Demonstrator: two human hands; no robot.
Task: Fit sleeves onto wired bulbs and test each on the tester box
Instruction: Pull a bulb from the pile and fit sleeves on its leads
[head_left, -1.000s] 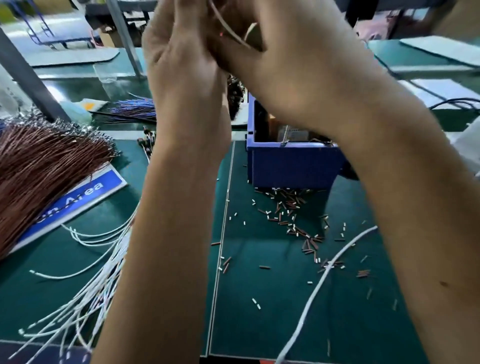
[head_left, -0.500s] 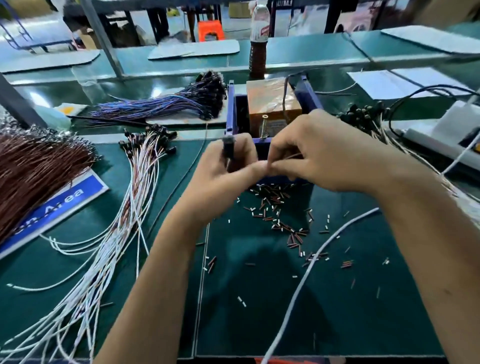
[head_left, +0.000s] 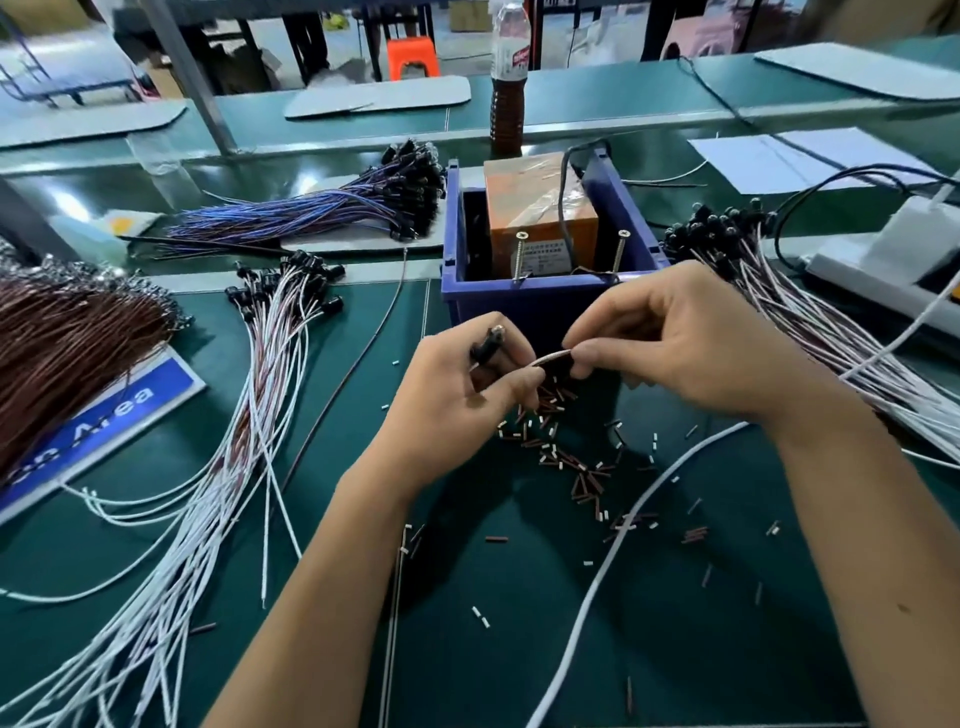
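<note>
Nearest, loose cut sleeves (head_left: 582, 467) are scattered over the green tabletop (head_left: 675, 623) toward its near edge. Just above them one wired bulb (head_left: 488, 343) is held: its black head is pinched in the curled fingers of the left hand (head_left: 457, 400), while its wire end (head_left: 553, 357) is pinched between thumb and forefinger of the right hand (head_left: 691, 343). Beyond stands the tester box (head_left: 540, 218) in a blue bin (head_left: 545, 301). Judged from here, the thin lead could be kinked or a sleeve dropped among the litter if the pinch slips.

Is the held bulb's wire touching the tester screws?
No. Both hands, left hand and right hand, hold the wired bulb in front of the tester box.
</note>
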